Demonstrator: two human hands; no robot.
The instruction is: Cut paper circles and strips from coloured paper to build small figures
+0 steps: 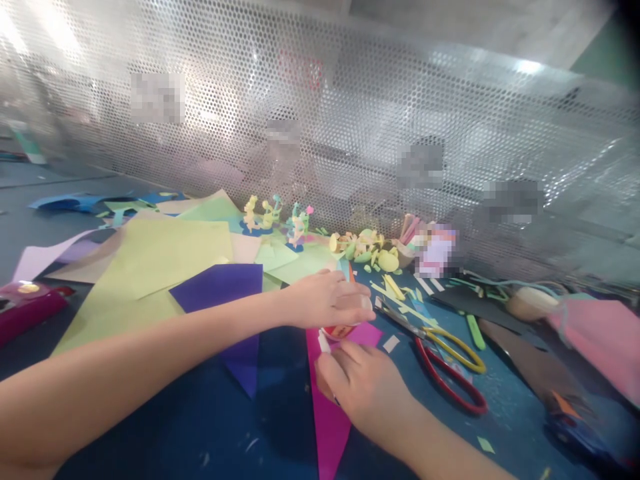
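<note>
My left hand (333, 300) reaches across from the left, its fingers curled over the top of a small red container (341, 331) that stands on magenta paper (333, 433). Most of the container is hidden by the fingers. Just in front of it, my right hand (363, 387) is closed, with a small white piece (324, 341) poking out at the fingertips; the rest of that piece is hidden. Dark purple paper (220, 287) lies under my left forearm. To the right of my hands rest open scissors (425, 333) with one red and one yellow handle.
Yellow-green sheets (175, 253) spread on the left. Small paper figures (297, 227) and yellow-green paper pieces (367, 248) stand along a perforated metal screen (350, 133). A magenta tool (33, 307) lies far left; a green cutter (475, 332) and pink item (600, 340) lie right.
</note>
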